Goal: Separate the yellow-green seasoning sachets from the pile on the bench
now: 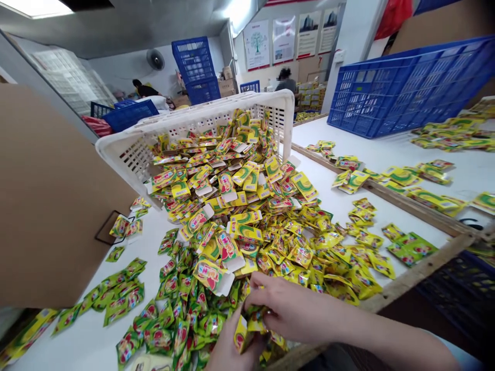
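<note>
Low in the view, my left hand (232, 348) is closed round a small yellow cardboard box (240, 332), held tilted near the table's front edge. My right hand (280, 304) bends over it from the right, its fingers pinched on a small yellow packet (256, 320) at the box. How far the packet sits inside the box is hidden by the fingers. Just beyond my hands lie loose yellow and red boxes (228, 250) with open flaps. Green packets (170, 314) are heaped on the left, and yellow packets (328, 239) on the right.
A white plastic basket (288, 111) lies tipped toward me, spilling boxes. Brown cardboard (58, 206) stands at left. Wooden strips (421, 268) edge the white table (104, 342). A blue crate (386, 95) stands at right. Two people (286, 82) are in the background.
</note>
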Motion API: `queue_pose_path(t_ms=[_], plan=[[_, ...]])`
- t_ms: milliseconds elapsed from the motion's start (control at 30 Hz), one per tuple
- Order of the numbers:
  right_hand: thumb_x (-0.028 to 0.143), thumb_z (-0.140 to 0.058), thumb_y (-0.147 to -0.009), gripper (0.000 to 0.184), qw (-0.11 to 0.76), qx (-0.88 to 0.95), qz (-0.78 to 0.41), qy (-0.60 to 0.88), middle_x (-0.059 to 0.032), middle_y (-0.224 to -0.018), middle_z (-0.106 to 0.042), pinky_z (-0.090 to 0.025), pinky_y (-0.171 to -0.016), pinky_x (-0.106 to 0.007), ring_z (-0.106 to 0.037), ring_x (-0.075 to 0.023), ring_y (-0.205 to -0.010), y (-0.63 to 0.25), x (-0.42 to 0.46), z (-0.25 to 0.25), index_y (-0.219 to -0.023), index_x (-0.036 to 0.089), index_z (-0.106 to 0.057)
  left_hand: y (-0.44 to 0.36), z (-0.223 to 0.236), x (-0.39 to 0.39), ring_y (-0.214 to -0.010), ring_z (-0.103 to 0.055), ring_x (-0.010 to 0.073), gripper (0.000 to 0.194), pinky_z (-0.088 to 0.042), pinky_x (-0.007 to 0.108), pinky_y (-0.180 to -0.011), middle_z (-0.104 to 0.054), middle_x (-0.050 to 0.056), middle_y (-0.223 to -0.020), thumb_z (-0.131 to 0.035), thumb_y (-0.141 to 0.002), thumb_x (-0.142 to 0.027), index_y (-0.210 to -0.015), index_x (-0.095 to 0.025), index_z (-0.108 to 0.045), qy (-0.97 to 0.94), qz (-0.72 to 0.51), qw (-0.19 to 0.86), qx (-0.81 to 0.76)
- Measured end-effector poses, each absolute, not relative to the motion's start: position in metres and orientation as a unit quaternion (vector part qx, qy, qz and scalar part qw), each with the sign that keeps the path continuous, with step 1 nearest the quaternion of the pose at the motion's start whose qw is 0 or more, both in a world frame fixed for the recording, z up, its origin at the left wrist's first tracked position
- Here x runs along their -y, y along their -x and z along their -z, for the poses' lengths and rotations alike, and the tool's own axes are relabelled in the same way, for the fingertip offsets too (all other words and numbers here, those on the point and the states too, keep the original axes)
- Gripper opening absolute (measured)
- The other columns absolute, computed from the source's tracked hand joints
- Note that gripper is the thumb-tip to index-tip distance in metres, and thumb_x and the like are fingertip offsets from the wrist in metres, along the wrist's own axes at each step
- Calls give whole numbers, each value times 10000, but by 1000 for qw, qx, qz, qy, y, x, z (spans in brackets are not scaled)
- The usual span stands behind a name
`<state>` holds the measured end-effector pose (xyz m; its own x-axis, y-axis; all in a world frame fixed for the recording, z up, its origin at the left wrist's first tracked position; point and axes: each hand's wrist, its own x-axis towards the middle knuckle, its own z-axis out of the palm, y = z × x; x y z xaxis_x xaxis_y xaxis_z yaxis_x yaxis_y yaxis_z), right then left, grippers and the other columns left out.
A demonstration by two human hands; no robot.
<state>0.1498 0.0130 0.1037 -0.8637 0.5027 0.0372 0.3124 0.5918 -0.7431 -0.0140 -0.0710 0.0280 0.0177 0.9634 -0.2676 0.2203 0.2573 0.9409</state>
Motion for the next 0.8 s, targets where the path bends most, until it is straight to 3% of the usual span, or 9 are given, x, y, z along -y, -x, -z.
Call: queue_pose_path(t_ms=[100,233,400,500,633,700,800], plan=[[45,-539,-697,319,170,851,-437,238,-9,-891,-574,-434,-730,-238,-537,-144,-822,-155,-16,-98,-966,215,-556,15,-22,77,-866,-613,259,322,-479,372,-829,-688,58,-830,-682,-641,-362,-909,-187,-646,-461,-362,575,-570],[-22,-458,-711,241,203,862,-425,189,-11,-762,-557,-409,-659,-205,-530,-120,-736,-157,-15,-81,-760,161,-608,22,-12,85,-991,-577,270,554,-421,390,-913,-650,87,-1033,-739,-597,-409,-1066,-171,-563,-416,-346,657,-525],[26,-456,-771,295,155,844,-483,174,-43,-954,-618,-427,-790,-222,-575,-127,-873,-164,-4,-71,-954,172,-635,18,1,83,-1058,-546,280,718,-394,393,-944,-598,101,-1129,-724,-595,-489,-1193,-180,-474,-401,-340,700,-483],[46,-513,-734,284,130,821,-504,237,-20,-932,-635,-440,-777,-233,-583,-140,-862,-167,8,-60,-931,198,-650,2,6,79,-1119,-515,289,833,-376,393,-974,-563,107,-1189,-742,-554,-514,-1256,-205,-416,-425,-357,713,-427],[110,-510,-760,184,148,795,-499,313,-7,-772,-654,-466,-700,-248,-603,-149,-750,-187,5,-51,-831,197,-655,-11,1,76,-1218,-437,288,1028,-333,415,-1020,-495,124,-1280,-731,-555,-530,-1374,-239,-182,-446,-390,701,-396],[202,-476,-812,159,243,800,-420,352,-32,-815,-658,-472,-701,-278,-609,-172,-782,-217,-18,-59,-833,201,-633,-3,-6,75,-1256,-389,274,920,-289,439,-1048,-441,121,-1330,-667,-659,-483,-1381,-261,-142,-502,-384,608,-480],[236,-421,-820,202,380,773,-109,496,-107,-990,-634,-443,-645,-326,-599,-241,-869,-270,-67,-80,-917,196,-593,26,-15,73,-1217,-401,283,415,-283,488,-1027,-476,118,-1258,-506,-805,-362,-1202,-249,-457,-622,-299,338,-640]])
